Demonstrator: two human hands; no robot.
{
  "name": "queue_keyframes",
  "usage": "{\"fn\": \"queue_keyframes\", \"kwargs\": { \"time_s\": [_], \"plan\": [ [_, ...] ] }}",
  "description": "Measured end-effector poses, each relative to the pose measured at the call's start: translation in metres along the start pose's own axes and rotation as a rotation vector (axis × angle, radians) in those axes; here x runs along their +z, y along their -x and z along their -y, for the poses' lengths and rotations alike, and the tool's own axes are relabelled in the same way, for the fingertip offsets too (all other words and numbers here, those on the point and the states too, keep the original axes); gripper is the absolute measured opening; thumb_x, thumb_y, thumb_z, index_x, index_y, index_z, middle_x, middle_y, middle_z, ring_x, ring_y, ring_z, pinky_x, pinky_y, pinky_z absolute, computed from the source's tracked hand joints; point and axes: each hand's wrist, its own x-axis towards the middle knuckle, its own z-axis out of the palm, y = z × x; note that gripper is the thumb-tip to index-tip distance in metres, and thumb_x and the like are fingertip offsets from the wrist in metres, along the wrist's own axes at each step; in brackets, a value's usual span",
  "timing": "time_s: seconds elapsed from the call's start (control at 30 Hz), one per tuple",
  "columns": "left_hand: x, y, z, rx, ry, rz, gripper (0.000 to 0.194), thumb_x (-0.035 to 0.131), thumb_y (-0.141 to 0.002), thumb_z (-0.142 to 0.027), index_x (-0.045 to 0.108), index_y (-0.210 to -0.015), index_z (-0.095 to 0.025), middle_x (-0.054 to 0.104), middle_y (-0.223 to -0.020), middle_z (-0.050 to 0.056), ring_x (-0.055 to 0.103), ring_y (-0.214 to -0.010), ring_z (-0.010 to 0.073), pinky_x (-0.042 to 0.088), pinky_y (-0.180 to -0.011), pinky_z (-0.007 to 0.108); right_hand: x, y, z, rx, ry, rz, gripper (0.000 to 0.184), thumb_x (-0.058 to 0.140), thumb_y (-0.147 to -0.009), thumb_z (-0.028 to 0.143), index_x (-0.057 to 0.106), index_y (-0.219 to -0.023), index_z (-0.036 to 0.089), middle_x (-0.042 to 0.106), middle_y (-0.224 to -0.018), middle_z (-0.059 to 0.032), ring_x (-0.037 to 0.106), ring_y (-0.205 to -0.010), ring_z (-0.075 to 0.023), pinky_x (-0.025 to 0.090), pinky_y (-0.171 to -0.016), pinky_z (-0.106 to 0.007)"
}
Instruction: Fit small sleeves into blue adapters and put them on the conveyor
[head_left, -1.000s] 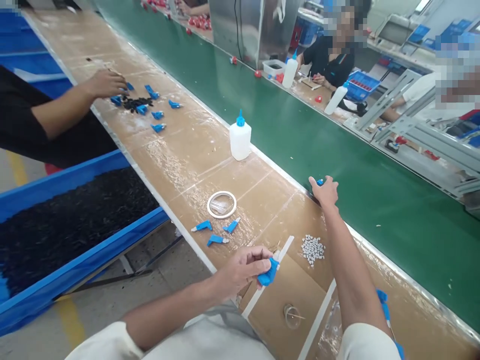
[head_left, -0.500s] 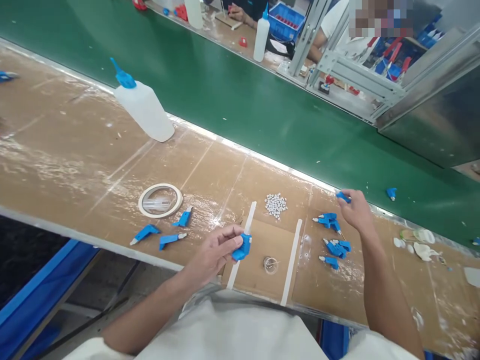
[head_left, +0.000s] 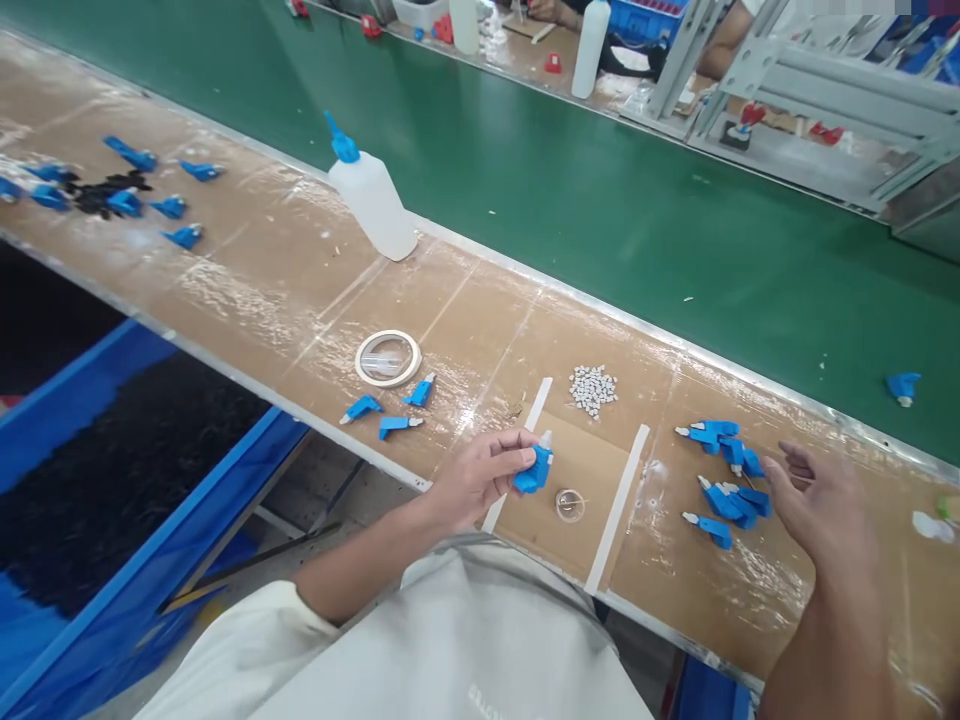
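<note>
Green belt (head_left: 600, 220), counter (head_left: 495, 345) alongside

Taped cardboard (head_left: 589, 455) probably marks the workspot. Right hand (head_left: 829, 510), blurred, half open, seemingly empty, hangs by blue parts (head_left: 722, 502). Left hand (head_left: 480, 475) pinches a blue piece (head_left: 532, 475) at the cardboard's edge, apparently to leave its tip (head_left: 547, 438) clear.

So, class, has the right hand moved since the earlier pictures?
Yes. Judged against the green belt, the right hand has come away from its edge toward the near side, now just right of the blue parts.
</note>
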Motion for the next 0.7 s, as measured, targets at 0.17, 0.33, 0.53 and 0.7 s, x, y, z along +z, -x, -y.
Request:
{"fn": "queue_keyframes", "kwargs": {
  "time_s": [0.17, 0.33, 0.53, 0.7],
  "plan": [
    [-0.002, -0.024, 0.005, -0.049, 0.055, -0.054, 0.035, 0.085, -0.067, -0.039, 0.065, -0.076, -0.012, 0.053, -0.066, -0.001, 0.046, -0.057, 0.0064, 0.040, -0.055, 0.019, 0.028, 0.008, 0.086, -0.267, -0.164, 0.190, 0.029, 0.058, -0.086, 0.047, 0.073, -0.098, 0.025, 0.073, -0.089, -0.0076, 0.069, -0.076, -0.0249, 0.057, -0.070, -0.039],
    [-0.004, -0.036, 0.009, -0.099, 0.037, -0.055, 0.036, 0.085, -0.065, -0.041, 0.066, -0.077, -0.013, 0.056, -0.069, 0.000, 0.050, -0.059, 0.0074, 0.038, -0.053, 0.019, 0.080, -0.007, 0.126, -0.469, -0.175, 0.271, 0.024, 0.053, -0.088, 0.032, 0.071, -0.099, 0.022, 0.073, -0.089, -0.0080, 0.068, -0.079, -0.0249, 0.056, -0.076, -0.041],
    [-0.001, -0.074, -0.025, 0.039, -0.175, -0.056, 0.031, 0.077, -0.074, -0.043, 0.065, -0.076, -0.014, 0.057, -0.073, 0.001, 0.051, -0.064, 0.0093, 0.037, -0.058, 0.022, 0.061, 0.003, 0.117, -0.517, -0.136, 0.134, 0.030, 0.052, -0.094, 0.041, 0.068, -0.110, 0.021, 0.069, -0.091, -0.0103, 0.066, -0.074, -0.0255, 0.053, -0.067, -0.040],
    [-0.001, -0.194, -0.114, 0.425, -0.883, -0.339, 0.012, 0.059, -0.091, -0.020, 0.066, -0.083, -0.015, 0.063, -0.080, 0.004, 0.052, -0.075, 0.0128, 0.039, -0.073, 0.027, 0.019, 0.044, 0.112, -0.527, -0.329, 0.209, 0.015, 0.059, -0.096, 0.035, 0.069, -0.106, 0.029, 0.072, -0.088, -0.0048, 0.067, -0.065, -0.0212, 0.054, -0.059, -0.036]
  ]
}}
